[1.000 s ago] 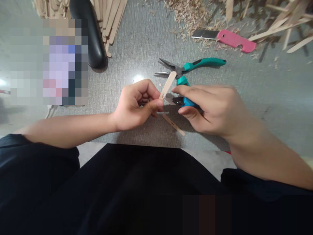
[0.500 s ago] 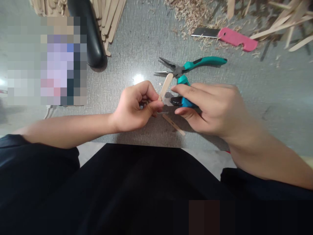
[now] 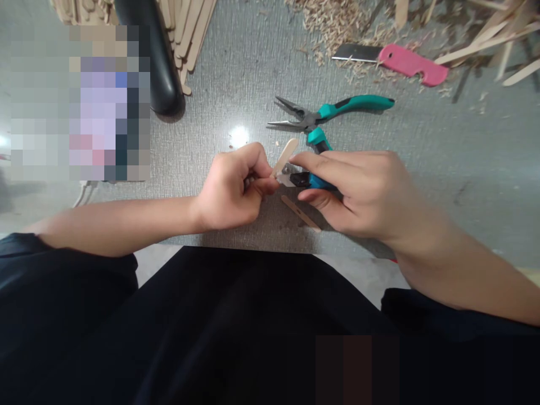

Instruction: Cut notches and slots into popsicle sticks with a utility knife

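My left hand [image 3: 230,188] is closed in a pinch on a small wooden craft stick [image 3: 286,154], which points up and to the right. My right hand [image 3: 363,188] is wrapped round a blue utility knife [image 3: 314,180] with a black front. The knife's short blade touches the stick just beside my left thumb. Below both hands a second wooden stick [image 3: 301,212] lies flat on the grey surface.
Teal-handled needle-nose pliers [image 3: 333,112] lie open just beyond my hands. A pink-handled blade [image 3: 400,59] rests among wood shavings [image 3: 333,22] at the top. Loose sticks [image 3: 485,39] lie top right, stacked sticks [image 3: 189,34] and a black cylinder [image 3: 156,62] top left.
The stick has tilted lower and less of it shows above my left fingers. My right hand has moved the knife slightly left against it.
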{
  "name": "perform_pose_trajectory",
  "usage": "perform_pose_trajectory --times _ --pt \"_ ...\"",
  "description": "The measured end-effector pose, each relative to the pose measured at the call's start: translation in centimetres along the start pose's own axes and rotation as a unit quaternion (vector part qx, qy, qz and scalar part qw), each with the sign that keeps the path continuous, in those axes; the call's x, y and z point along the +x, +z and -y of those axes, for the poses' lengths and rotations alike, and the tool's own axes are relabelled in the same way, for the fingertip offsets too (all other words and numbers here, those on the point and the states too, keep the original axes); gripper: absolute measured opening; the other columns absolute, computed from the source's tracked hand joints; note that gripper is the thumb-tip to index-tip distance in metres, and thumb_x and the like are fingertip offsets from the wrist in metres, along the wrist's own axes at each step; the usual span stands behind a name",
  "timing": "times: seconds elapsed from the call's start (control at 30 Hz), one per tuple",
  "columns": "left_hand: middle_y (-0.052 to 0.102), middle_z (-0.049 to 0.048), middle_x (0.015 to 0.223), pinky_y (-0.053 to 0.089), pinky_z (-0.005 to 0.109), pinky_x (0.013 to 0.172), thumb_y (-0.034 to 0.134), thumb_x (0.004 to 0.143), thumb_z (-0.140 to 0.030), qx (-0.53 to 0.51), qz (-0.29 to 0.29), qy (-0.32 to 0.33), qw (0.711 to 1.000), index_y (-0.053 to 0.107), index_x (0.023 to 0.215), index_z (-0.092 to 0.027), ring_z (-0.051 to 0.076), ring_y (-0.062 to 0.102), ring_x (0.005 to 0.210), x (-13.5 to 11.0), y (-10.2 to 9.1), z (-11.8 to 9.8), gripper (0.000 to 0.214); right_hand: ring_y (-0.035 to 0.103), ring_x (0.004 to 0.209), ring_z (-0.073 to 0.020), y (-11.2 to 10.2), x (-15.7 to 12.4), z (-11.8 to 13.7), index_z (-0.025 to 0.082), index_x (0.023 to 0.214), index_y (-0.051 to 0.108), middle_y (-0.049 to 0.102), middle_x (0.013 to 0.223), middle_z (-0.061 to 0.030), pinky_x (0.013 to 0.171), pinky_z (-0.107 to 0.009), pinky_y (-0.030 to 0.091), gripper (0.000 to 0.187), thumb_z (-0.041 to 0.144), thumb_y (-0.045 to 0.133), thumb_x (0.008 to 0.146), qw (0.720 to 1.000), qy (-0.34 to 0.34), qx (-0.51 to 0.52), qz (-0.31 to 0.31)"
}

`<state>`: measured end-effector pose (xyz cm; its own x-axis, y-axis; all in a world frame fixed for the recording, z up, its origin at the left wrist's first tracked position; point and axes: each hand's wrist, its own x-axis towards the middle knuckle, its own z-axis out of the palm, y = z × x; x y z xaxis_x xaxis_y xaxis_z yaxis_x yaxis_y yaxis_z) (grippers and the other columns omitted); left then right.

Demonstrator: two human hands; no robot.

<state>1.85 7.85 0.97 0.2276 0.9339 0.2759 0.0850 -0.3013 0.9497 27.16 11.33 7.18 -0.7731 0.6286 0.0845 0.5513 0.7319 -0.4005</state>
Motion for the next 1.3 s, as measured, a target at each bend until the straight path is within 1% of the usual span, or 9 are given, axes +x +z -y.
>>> perform_pose_trajectory --times 0.17,0.3,0.4,0.53,0.67,0.8,1.03,1.1,1.3 --pt "0.062 -0.0053 0.065 0.034 0.021 0.046 0.068 0.090 -0.009 0.018 -0.006 -0.004 1.000 0.053 0.084 -0.023 0.007 0.055 0.053 0.0 0.1 -0.6 0.022 0.071 0.078 -0.0246 0.3 0.0 0.0 0.013 0.141 0.077 0.079 0.093 -0.0096 0.069 -0.038 0.046 0.070 0.062 0.029 0.124 1.000 0.009 -0.014 0.003" --pt "0.064 -0.0049 0.066 0.038 0.021 0.047 0.070 0.090 -0.009 0.006 0.001 -0.031 0.999 0.054 0.084 -0.023 0.008 0.059 0.054 0.1 0.0 -0.9 0.022 0.072 0.078 -0.0252 0.4 0.1 0.1 0.012 0.142 0.076 0.079 0.094 -0.0107 0.068 -0.039 0.048 0.070 0.060 0.029 0.124 1.000 0.005 -0.022 -0.001" --pt "0.068 -0.0043 0.069 0.047 0.021 0.048 0.074 0.096 -0.015 -0.036 0.008 -0.075 0.997 0.054 0.086 -0.024 0.009 0.065 0.057 0.3 0.0 -1.2 0.023 0.073 0.080 -0.0255 0.4 0.1 0.1 0.013 0.145 0.075 0.080 0.099 -0.0119 0.069 -0.039 0.049 0.069 0.062 0.033 0.123 0.999 0.009 -0.046 -0.018" --pt "0.072 -0.0035 0.073 0.057 0.020 0.050 0.080 0.103 -0.029 -0.104 0.002 -0.109 0.989 0.055 0.087 -0.024 0.009 0.071 0.058 0.7 0.2 -1.7 0.029 0.072 0.080 -0.0275 0.6 0.1 0.1 0.018 0.145 0.077 0.076 0.093 -0.0109 0.066 -0.040 0.043 0.068 0.069 0.038 0.120 0.992 0.035 -0.102 -0.065" --pt "0.072 -0.0035 0.074 0.058 0.020 0.050 0.085 0.103 -0.045 -0.131 -0.008 -0.118 0.984 0.057 0.088 -0.023 0.008 0.071 0.057 0.9 0.4 -2.1 0.039 0.071 0.083 -0.0286 0.7 -0.1 0.1 0.024 0.146 0.078 0.071 0.091 -0.0106 0.069 -0.039 0.043 0.069 0.073 0.039 0.118 0.989 0.058 -0.123 -0.066" --pt "0.072 -0.0041 0.073 0.061 0.020 0.050 0.086 0.101 -0.056 -0.143 -0.007 -0.130 0.981 0.058 0.090 -0.024 0.009 0.070 0.057 0.9 0.4 -1.8 0.044 0.070 0.083 -0.0289 0.7 -0.2 -0.1 0.026 0.144 0.080 0.068 0.088 -0.0101 0.071 -0.039 0.045 0.072 0.079 0.039 0.116 0.985 0.057 -0.149 -0.071" --pt "0.075 -0.0037 0.073 0.059 0.020 0.049 0.084 0.102 -0.061 -0.134 -0.009 -0.136 0.982 0.059 0.092 -0.025 0.009 0.071 0.058 0.6 0.4 -1.5 0.045 0.073 0.089 -0.0319 0.1 -0.4 -0.5 0.027 0.149 0.079 0.070 0.089 -0.0123 0.073 -0.042 0.047 0.080 0.084 0.034 0.115 0.981 0.086 -0.131 -0.112" --pt "0.075 -0.0035 0.075 0.060 0.021 0.050 0.082 0.103 -0.061 -0.135 -0.011 -0.128 0.983 0.059 0.093 -0.025 0.009 0.071 0.058 0.6 0.4 -1.4 0.044 0.073 0.088 -0.0321 -0.1 -0.5 -0.5 0.025 0.151 0.078 0.071 0.089 -0.0130 0.072 -0.042 0.047 0.082 0.085 0.035 0.114 0.982 0.092 -0.126 -0.104" --pt "0.076 -0.0029 0.078 0.062 0.024 0.053 0.080 0.104 -0.063 -0.130 -0.011 -0.121 0.984 0.059 0.094 -0.025 0.010 0.071 0.061 0.3 0.5 -1.5 0.044 0.072 0.082 -0.0294 0.1 -0.4 -0.4 0.025 0.151 0.076 0.072 0.085 -0.0110 0.067 -0.040 0.044 0.084 0.083 0.026 0.116 0.989 0.088 -0.109 -0.049"
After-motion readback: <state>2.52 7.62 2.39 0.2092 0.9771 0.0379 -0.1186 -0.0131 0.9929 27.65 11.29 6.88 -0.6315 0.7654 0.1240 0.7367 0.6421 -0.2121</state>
